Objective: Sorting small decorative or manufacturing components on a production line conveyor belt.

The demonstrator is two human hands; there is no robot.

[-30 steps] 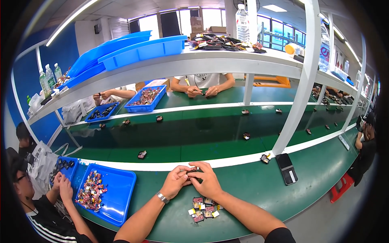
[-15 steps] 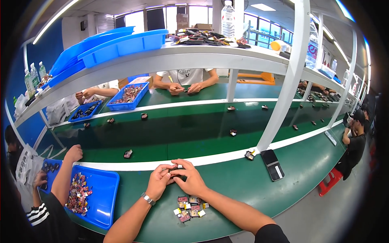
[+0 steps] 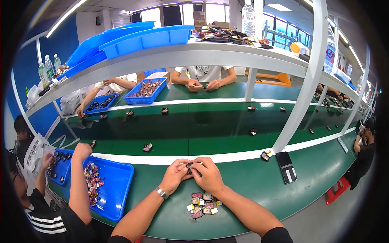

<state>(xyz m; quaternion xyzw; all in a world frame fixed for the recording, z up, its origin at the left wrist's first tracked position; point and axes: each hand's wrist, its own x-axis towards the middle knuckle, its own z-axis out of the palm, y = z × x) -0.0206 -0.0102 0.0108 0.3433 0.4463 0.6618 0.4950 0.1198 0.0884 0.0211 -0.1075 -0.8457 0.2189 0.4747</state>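
My left hand [image 3: 175,176] and my right hand [image 3: 207,173] meet over the green bench, and together they pinch a small dark part [image 3: 189,166] between the fingertips. A metal watch sits on my left wrist. Just below the hands lies a cluster of several small coloured parts [image 3: 203,203] on the bench top [image 3: 251,190]. The part in my fingers is mostly hidden by them.
A blue tray [image 3: 115,184] of small parts lies to my left, where a neighbouring person's arm [image 3: 79,178] reaches. A black flat device [image 3: 286,167] lies right of a white post [image 3: 302,87]. Single parts ride the green belt [image 3: 148,147]. People sit opposite.
The view has swung, so the bench and hands sit more central. The neighbour's arm has stretched up along the blue tray's left side. My hands stay together on the small part.
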